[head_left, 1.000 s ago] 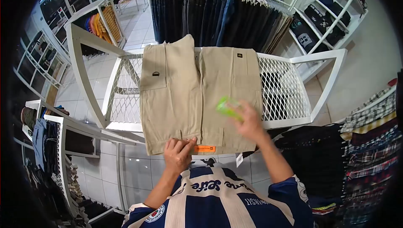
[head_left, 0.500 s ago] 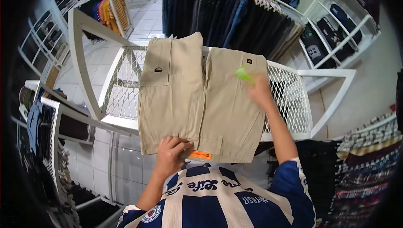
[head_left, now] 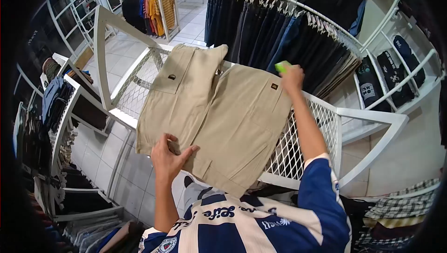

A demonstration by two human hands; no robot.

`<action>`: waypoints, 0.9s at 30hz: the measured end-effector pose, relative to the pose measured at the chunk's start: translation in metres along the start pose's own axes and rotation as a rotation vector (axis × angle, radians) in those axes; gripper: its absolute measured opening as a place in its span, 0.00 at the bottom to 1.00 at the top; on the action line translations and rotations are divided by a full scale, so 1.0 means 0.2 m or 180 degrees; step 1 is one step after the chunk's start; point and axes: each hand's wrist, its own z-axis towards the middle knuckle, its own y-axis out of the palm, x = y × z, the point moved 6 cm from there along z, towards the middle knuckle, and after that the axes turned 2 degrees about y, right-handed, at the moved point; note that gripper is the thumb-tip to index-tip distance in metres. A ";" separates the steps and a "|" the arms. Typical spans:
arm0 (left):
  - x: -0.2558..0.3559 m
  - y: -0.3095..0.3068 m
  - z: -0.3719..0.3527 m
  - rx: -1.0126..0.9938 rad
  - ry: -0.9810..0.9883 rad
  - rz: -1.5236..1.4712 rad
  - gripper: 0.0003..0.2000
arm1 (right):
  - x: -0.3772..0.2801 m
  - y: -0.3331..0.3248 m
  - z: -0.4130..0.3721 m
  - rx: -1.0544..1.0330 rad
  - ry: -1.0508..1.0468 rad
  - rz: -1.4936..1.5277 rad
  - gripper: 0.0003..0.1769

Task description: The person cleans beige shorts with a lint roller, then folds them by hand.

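Note:
A pair of khaki cargo shorts (head_left: 242,108) lies spread over a white mesh-topped rack, waistband toward me. One leg carries a flap pocket with a small dark loop, the other a small dark label. At the waistband's left part rests my left hand (head_left: 170,155), thumb and fingers apart. Beyond the labelled hem, my right hand (head_left: 292,78) is closed around a small bright green object (head_left: 282,67); most of it is hidden in the fingers, so its kind does not show.
The white rack (head_left: 316,118) has raised end frames at left and right. Behind it, dark trousers (head_left: 260,34) hang from a curved rail. Folded dark garments (head_left: 391,74) fill a shelf at right. Checked clothes (head_left: 400,211) hang at lower right, and more clothing racks stand at left.
My right hand has moved farther out with the green object, past the hem. My left hand has spread its fingers, and the shorts now lie slanted. The orange waistband tag no longer shows.

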 end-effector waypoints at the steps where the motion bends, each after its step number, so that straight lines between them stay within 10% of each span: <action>1: 0.02 -0.01 0.00 0.0021 -0.0002 0.0023 0.32 | 0.05 -0.08 0.00 0.0670 -0.0177 0.0627 0.24; 6: 0.05 -0.01 -0.01 -0.0052 -0.0192 -0.0097 0.31 | -0.33 -0.33 -0.41 -0.0865 -0.1483 0.2312 0.24; 9: 0.02 0.00 0.00 0.0127 -0.0001 -0.0159 0.28 | -0.04 -0.13 -0.38 0.0014 -0.1487 0.1720 0.24; 12: -0.01 0.01 -0.01 0.0177 0.0032 -0.0220 0.28 | 0.35 -0.18 -0.18 0.0169 0.0199 -0.0119 0.22; 16: -0.16 0.04 -0.04 -0.0163 -0.0226 -0.1112 0.24 | -0.09 -0.36 -0.38 -0.0295 -0.0598 0.1512 0.28; 18: -0.28 0.00 -0.04 0.0279 -0.0245 -0.1193 0.21 | -0.50 -0.53 -0.66 -0.0776 -0.1035 0.2219 0.27; 20: -0.20 -0.25 -0.10 0.2503 0.0491 0.1230 0.21 | -0.84 -0.63 -0.95 -0.1522 -0.2056 0.2594 0.27; 22: -0.42 -0.22 -0.09 0.2497 0.0073 0.1113 0.20 | -1.07 -0.68 -1.20 -0.1655 -0.2936 0.2937 0.26; 24: -0.70 -0.08 -0.01 0.1221 -0.1003 -0.1780 0.16 | -1.12 -0.58 -1.18 -0.1519 -0.3029 0.2921 0.26; 27: -0.73 -0.16 -0.01 0.1041 -0.1026 -0.2276 0.11 | -1.02 -0.35 -0.84 -0.0766 -0.2998 0.1907 0.24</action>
